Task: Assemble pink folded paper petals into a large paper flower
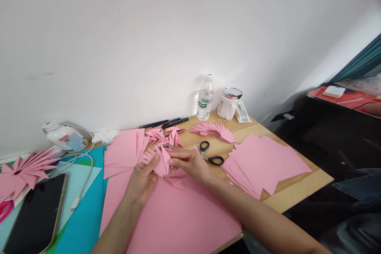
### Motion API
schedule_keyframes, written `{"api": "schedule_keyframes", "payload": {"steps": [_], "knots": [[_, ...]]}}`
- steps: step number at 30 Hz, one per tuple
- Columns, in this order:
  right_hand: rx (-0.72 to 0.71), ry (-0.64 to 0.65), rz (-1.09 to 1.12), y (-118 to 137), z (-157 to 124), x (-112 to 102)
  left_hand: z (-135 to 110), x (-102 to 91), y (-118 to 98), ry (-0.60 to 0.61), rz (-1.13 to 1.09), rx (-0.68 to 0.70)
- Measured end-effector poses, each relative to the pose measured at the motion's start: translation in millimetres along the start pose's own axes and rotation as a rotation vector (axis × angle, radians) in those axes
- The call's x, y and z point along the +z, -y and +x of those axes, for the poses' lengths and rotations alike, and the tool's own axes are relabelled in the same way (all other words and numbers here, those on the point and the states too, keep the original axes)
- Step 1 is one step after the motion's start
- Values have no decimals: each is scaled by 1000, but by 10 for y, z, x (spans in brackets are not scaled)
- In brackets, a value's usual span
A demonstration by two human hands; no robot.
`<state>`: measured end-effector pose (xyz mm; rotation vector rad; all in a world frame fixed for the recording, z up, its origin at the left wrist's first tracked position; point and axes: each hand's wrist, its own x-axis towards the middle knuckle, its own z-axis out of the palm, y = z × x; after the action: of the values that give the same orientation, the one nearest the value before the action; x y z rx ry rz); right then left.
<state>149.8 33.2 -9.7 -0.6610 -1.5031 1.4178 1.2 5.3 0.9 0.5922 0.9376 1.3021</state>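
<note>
Both hands meet over a large pink paper sheet [178, 218] on the wooden table [297, 190]. My left hand [143, 180] and my right hand [190, 163] pinch a fan of folded pink paper pieces [162, 162] between them, fingers closed on it. More folded pink pieces [165, 135] lie just behind the hands. Black-handled scissors [210, 154] rest immediately right of my right hand.
A fanned row of folded pink pieces [212, 130], a stack of pink squares [264, 164], a water bottle [205, 98], a white mug [229, 104] and markers [166, 123] sit behind and to the right. A phone [37, 214], cable [83, 182] and pink paper star [22, 168] lie left.
</note>
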Motion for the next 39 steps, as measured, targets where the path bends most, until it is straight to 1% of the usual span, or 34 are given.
{"api": "schedule_keyframes", "payload": {"steps": [4, 7, 10, 13, 16, 22, 25, 32, 39], "knots": [[-2, -17, 16, -22, -5, 19, -6, 15, 4, -47, 21, 17], [-21, -55, 9, -61, -12, 45, -18, 27, 3, -105, 41, 41], [-8, -91, 49, -111, -21, 61, -23, 16, 6, -146, 70, 41], [17, -109, 90, -134, -20, 50, -20, 3, 12, -123, 89, 36], [34, -97, 91, -113, -10, 26, -20, 13, 13, -81, 85, 38], [-35, -57, 5, -44, -10, 28, -29, 31, 11, -94, 69, 80], [20, -60, 72, -53, -20, 44, -20, 5, 35, -121, 99, 112], [137, -138, 219, -128, -20, 85, -1, -9, 88, -142, 106, 206], [185, -151, 177, -89, -28, 99, 7, -22, 115, -211, 218, 233]]}}
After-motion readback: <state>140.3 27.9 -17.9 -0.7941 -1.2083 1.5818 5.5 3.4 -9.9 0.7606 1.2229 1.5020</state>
